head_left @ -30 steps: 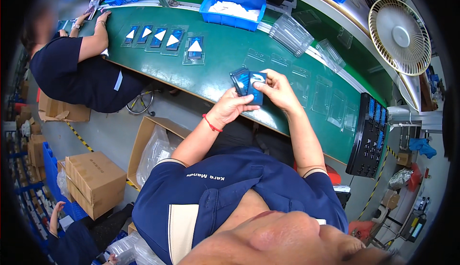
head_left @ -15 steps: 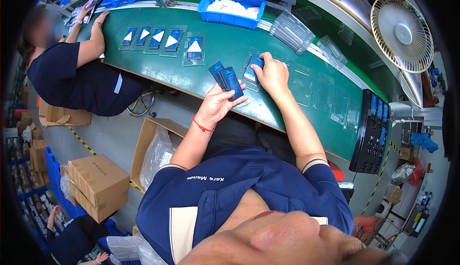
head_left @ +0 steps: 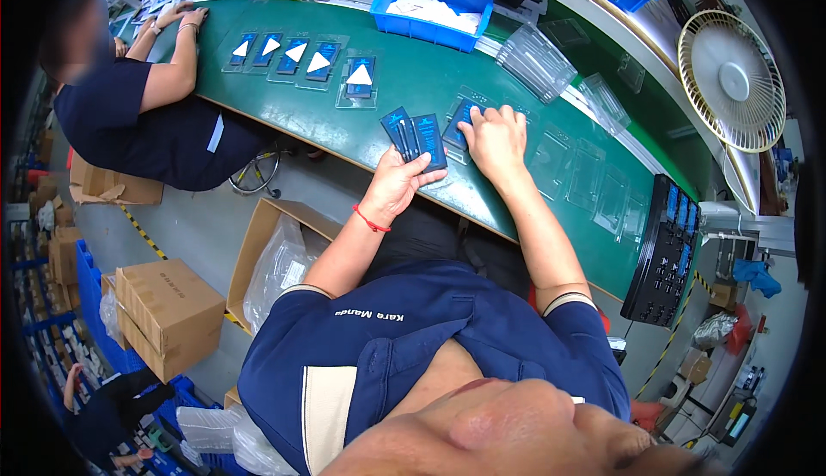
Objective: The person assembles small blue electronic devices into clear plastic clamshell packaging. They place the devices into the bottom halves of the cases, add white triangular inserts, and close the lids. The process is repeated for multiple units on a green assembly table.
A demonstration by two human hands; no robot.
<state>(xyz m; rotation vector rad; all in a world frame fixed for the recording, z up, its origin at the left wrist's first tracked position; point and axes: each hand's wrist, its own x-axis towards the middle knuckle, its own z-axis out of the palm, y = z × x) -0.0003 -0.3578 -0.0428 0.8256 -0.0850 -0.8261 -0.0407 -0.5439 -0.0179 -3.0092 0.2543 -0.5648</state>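
Head view: your left hand (head_left: 400,182) is holding blue cards (head_left: 428,136), your right hand (head_left: 499,142) is touching another card (head_left: 460,120) at one o'clock, pinch unclear, so lay it flat.

Green bench (head_left: 301,108) carries clear trays (head_left: 585,185), 5 bearing white triangles (head_left: 296,51).

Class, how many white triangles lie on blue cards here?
5 white triangles in one row on the table: four closer together, the fifth at right. The right hand partly covers another card, possibly hiding one.

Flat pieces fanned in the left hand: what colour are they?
The flat pieces look dark navy with brighter blue print, best in the head view.
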